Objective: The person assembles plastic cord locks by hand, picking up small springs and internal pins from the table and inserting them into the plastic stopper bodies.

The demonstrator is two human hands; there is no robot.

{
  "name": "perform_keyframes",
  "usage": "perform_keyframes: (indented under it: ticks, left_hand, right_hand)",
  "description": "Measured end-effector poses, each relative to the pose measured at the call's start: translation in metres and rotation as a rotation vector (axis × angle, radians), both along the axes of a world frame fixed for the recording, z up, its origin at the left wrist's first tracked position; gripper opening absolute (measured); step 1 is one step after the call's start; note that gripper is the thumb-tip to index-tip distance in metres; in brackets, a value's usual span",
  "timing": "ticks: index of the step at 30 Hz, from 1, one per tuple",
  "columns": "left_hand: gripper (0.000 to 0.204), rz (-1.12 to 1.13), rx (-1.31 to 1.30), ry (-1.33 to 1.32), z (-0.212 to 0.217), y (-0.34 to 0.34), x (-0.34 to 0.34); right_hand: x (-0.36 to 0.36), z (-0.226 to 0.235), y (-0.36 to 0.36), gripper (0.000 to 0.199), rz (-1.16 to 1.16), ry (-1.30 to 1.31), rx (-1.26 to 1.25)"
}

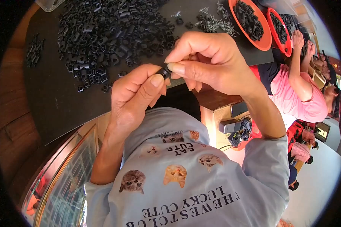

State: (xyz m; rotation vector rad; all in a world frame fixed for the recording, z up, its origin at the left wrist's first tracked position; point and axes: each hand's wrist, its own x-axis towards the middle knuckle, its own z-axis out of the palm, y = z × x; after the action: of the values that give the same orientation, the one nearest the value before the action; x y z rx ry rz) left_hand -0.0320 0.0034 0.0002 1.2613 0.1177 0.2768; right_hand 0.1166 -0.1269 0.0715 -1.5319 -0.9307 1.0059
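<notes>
A small black cylindrical plastic part [163, 72] is held in front of me, over the near edge of the dark work mat. My left hand [133, 90] pinches its left end between thumb and forefinger. At the other end, the thumb and forefinger of my right hand [210, 62] close on it, covering that end. Whether it is one piece or two joined cannot be made out. Just beyond my hands lies a large heap of small black plastic parts [110, 38], some of them hollow.
Thin metal springs [216, 22] lie at the back right of the mat [45, 98], near an orange bowl [268, 41] of black parts and a red bowl [288, 51]. Several slim black pieces [35, 52] sit at far left. A person in pink [303, 90] works on the right.
</notes>
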Motion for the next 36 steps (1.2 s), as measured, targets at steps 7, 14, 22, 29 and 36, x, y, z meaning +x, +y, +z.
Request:
perform_keyframes:
  ticks: [7,14,22,29,36]
  left_hand:
    - [0.025,-0.004,0.033,0.012,0.002,0.001,-0.003]
    - [0.024,0.008,-0.012,0.05,0.003,0.001,-0.001]
    - [0.024,0.007,-0.089,0.099,0.004,0.002,-0.002]
    - [0.019,0.12,-0.046,0.094,0.007,-0.005,0.001]
    - [0.02,0.106,-0.061,0.051,0.007,-0.003,0.003]
  right_hand:
    - [-0.001,0.004,0.002,0.004,0.065,-0.042,-0.047]
    - [-0.001,-0.001,0.005,0.002,0.06,-0.061,-0.008]
    - [-0.002,-0.002,0.006,0.004,0.052,-0.146,0.002]
    - [0.004,-0.006,0.008,0.004,0.015,-0.194,-0.002]
    - [-0.004,-0.017,0.003,0.032,0.074,-1.121,0.233]
